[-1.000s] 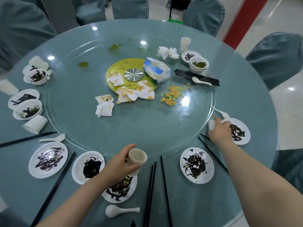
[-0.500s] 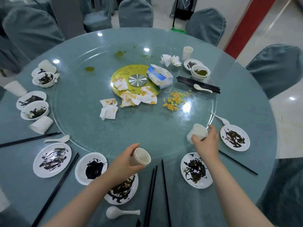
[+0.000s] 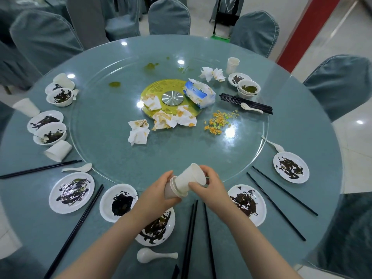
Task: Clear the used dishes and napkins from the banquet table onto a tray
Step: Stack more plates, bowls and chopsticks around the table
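The left hand (image 3: 159,195) is wrapped round a paper cup (image 3: 170,191) whose mouth tips up and to the right; the right hand (image 3: 209,185) pinches a second cup (image 3: 191,178), its base already nested in that mouth; both cups share one long axis, slanting from lower left to upper right, so pushing along it should seat them; smeared plates (image 3: 246,204) and black chopsticks (image 3: 190,234) lie just below the hands; stained napkins (image 3: 138,131) sit well beyond on the glass turntable (image 3: 112,150); another cup (image 3: 58,151) lies tipped over at the left; no tray is in view.
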`<state>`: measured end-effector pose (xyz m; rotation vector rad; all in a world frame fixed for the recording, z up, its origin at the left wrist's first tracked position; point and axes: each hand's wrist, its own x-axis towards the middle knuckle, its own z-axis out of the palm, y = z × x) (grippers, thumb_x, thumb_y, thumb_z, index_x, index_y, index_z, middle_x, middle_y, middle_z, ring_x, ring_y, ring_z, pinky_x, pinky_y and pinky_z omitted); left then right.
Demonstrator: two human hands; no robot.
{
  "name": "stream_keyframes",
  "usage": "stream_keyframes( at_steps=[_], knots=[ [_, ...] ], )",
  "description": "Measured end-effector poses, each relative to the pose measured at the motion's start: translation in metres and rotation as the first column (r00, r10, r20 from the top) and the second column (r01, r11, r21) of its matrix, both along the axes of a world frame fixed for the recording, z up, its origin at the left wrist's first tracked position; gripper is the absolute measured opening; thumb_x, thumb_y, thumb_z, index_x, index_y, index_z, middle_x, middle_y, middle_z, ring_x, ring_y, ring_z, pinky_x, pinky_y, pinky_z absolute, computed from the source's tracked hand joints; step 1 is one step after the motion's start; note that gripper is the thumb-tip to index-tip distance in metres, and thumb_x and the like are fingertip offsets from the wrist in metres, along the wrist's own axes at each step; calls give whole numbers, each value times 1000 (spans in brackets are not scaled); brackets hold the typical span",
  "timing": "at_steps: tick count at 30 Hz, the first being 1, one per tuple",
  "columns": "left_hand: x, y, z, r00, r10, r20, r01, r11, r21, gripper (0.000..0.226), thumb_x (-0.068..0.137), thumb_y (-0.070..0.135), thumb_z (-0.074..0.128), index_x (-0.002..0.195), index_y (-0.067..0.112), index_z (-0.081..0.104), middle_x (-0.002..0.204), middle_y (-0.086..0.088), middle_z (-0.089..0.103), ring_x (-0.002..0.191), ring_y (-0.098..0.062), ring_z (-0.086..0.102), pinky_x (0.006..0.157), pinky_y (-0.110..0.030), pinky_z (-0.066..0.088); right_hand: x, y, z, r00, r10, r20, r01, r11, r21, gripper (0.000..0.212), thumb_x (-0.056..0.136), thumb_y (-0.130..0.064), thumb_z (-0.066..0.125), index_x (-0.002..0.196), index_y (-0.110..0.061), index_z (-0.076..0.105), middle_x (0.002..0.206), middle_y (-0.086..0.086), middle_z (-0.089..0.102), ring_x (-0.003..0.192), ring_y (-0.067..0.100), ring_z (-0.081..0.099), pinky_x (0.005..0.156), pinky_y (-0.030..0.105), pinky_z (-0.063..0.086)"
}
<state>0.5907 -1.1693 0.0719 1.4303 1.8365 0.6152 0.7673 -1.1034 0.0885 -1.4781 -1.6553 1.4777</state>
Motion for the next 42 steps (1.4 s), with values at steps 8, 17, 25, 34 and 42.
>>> stream_keyframes(
  at_steps=[8,17,25,34,42],
  knots=[
    [-5,-3,4,1000,1,-6,0,1000,31,53,75,34,79,120,34,51,108,22,60,96,-1,56,76,-15,41,-12,-13,-3,994,93,64,-95,995,19,55,75,-22,73,123,-33,48,121,-8,44,104,2,51,94,37,50],
    [-11,-2,-4,996,-79,-40,83,989,122,48,73,38,78,115,32,55,104,18,59,97,1,54,82,-22,45,-12,-19,-9,986,155,64,-155,988,-5,51,80,-35,75,125,-34,50,121,-11,47,104,-2,53,92,22,46],
    [-13,-6,-6,993,-98,-58,105,987,122,51,70,39,76,117,36,55,103,21,62,94,0,56,83,-27,48,-7,-16,-19,979,191,64,-191,982,-16,47,79,-43,74,123,-31,58,119,-8,59,100,3,61,86,21,50],
    [-4,-5,-8,984,-118,-135,135,984,120,57,72,43,74,123,40,50,112,23,59,104,-1,54,87,-28,47,-7,-15,-13,956,199,217,-201,979,-14,27,78,-53,70,102,-44,60,99,-16,67,88,2,66,83,28,53],
    [2,-8,-7,985,-116,-125,133,983,131,55,75,42,75,124,38,50,113,22,60,104,-1,54,85,-28,48,-6,-16,-15,955,157,252,-155,987,-27,43,77,-53,72,113,-32,63,98,-17,64,85,-2,61,76,19,48]
  ],
)
